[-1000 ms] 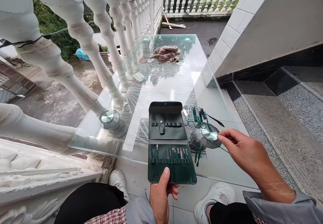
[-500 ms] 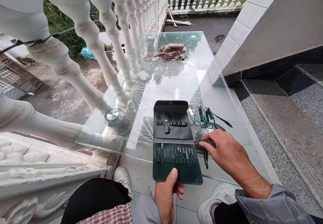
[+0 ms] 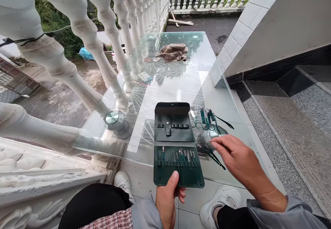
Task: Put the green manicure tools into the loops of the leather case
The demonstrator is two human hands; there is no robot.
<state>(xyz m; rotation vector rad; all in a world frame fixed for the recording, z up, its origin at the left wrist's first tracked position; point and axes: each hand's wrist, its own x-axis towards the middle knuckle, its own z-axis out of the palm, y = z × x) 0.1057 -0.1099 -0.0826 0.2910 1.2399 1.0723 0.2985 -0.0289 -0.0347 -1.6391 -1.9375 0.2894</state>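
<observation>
A dark green manicure case (image 3: 172, 137) hangs unfolded over the near edge of the glass table. My left hand (image 3: 168, 196) grips its lower flap, thumb on the front and fingers behind. Several slim tools (image 3: 184, 156) stand in the loops of that flap, while the loops of the upper panel hold nothing. To the right of the case, my right hand (image 3: 234, 156) is closed in a pinch on dark green tweezers (image 3: 217, 160), whose two arms slant down to the right. Just beyond it lie small scissors (image 3: 198, 124) and green nail clippers (image 3: 202, 114).
The glass table (image 3: 170, 94) reaches away, with a crumpled brown cloth (image 3: 172, 52) and a small card packet (image 3: 144, 76) on it. A white balustrade (image 3: 88, 32) runs along the left. Stone steps (image 3: 281, 118) rise on the right.
My right hand has shifted slightly right, and the tweezers in it have swung from nearly upright to a slant. My left hand still holds the case. The view has shifted a little.
</observation>
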